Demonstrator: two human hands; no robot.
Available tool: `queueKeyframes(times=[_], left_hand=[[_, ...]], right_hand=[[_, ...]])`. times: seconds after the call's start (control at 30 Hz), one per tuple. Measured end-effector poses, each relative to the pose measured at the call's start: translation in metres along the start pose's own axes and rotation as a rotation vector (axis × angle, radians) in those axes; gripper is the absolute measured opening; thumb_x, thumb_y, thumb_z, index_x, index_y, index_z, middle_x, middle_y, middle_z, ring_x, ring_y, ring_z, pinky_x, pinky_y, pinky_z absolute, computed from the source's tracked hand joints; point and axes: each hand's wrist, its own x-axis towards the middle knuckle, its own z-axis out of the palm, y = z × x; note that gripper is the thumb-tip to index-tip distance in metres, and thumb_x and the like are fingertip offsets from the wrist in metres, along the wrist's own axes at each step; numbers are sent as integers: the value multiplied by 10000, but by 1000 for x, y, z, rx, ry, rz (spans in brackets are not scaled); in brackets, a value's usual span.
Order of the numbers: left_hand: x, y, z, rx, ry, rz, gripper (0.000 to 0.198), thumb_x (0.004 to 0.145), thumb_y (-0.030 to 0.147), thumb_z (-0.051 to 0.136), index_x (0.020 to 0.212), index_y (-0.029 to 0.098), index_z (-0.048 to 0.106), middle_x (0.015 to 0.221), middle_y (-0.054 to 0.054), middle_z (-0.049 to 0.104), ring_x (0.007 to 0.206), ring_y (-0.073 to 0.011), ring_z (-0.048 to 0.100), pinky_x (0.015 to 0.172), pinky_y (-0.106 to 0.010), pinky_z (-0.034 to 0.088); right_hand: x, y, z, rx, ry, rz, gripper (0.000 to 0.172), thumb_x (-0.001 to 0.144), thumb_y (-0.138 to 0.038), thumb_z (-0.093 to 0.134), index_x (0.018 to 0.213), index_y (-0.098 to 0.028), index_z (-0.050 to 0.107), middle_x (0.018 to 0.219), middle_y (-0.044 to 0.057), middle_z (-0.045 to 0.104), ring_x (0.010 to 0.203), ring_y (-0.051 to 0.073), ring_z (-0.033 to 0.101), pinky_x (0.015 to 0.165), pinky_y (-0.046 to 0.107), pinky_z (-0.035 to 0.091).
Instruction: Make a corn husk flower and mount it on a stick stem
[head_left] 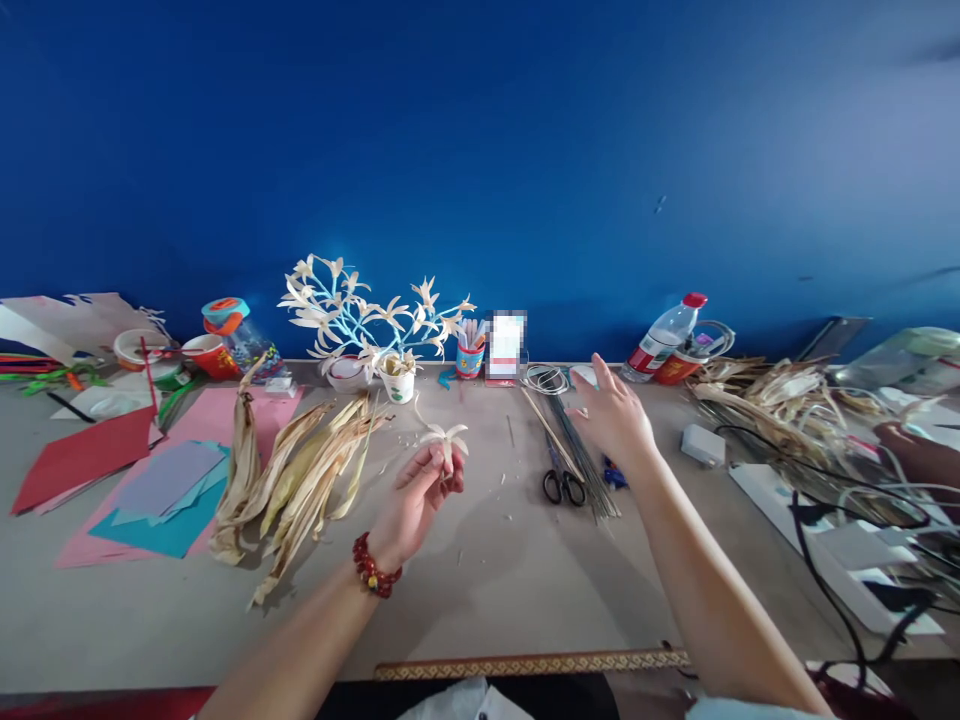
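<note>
My left hand (415, 500), with a red bead bracelet at the wrist, pinches a small pale husk flower (445, 437) above the table. My right hand (613, 415) is stretched forward with fingers spread, holding nothing, over a bundle of thin wires (581, 455). Black-handled scissors (564, 485) lie just left of that arm. A pile of dried corn husks (300, 475) lies to the left of my left hand.
Coloured paper sheets (150, 480) lie at the left. At the back stand a husk-flower branch in a cup (398, 380), a pen cup (470, 357), jars and a water bottle (664, 340). More husks, black cables and white sheets crowd the right side.
</note>
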Motion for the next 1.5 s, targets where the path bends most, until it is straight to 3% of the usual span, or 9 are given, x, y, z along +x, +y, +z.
queueKeyframes(times=[0.07, 0.13, 0.23, 0.3, 0.47, 0.57, 0.9, 1.13, 1.5], left_hand=[[-1, -4, 0, 103, 16, 42, 185, 923, 299, 623, 791, 169, 626, 889, -31, 584, 793, -132, 539, 765, -269, 433], [-3, -7, -1, 226, 29, 118, 203, 940, 325, 599, 805, 179, 641, 857, -26, 586, 835, -150, 547, 822, -285, 424], [-5, -11, -2, 406, 70, 242, 227, 953, 355, 574, 824, 189, 660, 872, -33, 598, 906, -179, 556, 877, -304, 408], [-6, -12, -4, 473, 109, 266, 218, 953, 362, 571, 848, 197, 665, 914, -36, 604, 925, -187, 566, 884, -311, 412], [-6, -15, -4, 384, 90, 238, 189, 934, 360, 599, 851, 206, 672, 1022, -41, 602, 955, -197, 596, 906, -339, 444], [-5, -18, -3, 332, 86, 197, 192, 920, 358, 620, 825, 201, 677, 957, -42, 617, 961, -203, 595, 911, -349, 456], [-7, -17, 6, 306, 32, 192, 204, 945, 319, 579, 826, 184, 675, 926, -51, 630, 1009, -229, 608, 1017, -418, 443], [-10, -14, 5, 397, 139, 175, 233, 884, 352, 673, 1079, 225, 669, 1072, -60, 689, 1026, -227, 646, 946, -357, 499], [-12, -7, 12, 548, 227, 241, 122, 876, 313, 681, 896, 198, 717, 987, -62, 707, 1079, -233, 649, 987, -357, 487]], right_hand=[[-7, -4, 0, -23, 31, 87, 234, 871, -223, 575, 1019, -209, 756, 975, 108, 747, 845, 269, 672, 726, 364, 496], [-24, -22, 6, 134, -18, 71, 226, 901, -303, 566, 954, -223, 770, 834, 80, 747, 788, 253, 669, 698, 339, 488], [-54, -61, 19, 662, -315, -57, 220, 900, -374, 608, 897, -226, 771, 957, 75, 755, 928, 246, 669, 755, 310, 499], [-70, -83, 30, 985, -420, 27, 222, 871, -383, 660, 978, -210, 749, 979, 74, 748, 882, 224, 676, 744, 299, 506], [-89, -115, 52, 1459, -578, 245, 278, 807, -389, 760, 1014, -207, 726, 1006, 54, 738, 915, 205, 665, 835, 306, 495], [-94, -123, 59, 1604, -592, 290, 231, 808, -360, 773, 984, -218, 733, 981, 31, 731, 926, 187, 652, 882, 299, 477], [-101, -129, 75, 1616, -411, 334, 224, 759, -371, 807, 730, -186, 684, 750, -2, 626, 726, 147, 557, 713, 261, 468], [-102, -124, 75, 1419, -290, 212, 211, 824, -381, 744, 755, -187, 703, 739, 19, 639, 733, 168, 583, 698, 274, 468], [-102, -130, 70, 1178, -209, 83, 214, 862, -350, 687, 722, -188, 671, 729, 27, 671, 711, 177, 611, 711, 284, 469]])
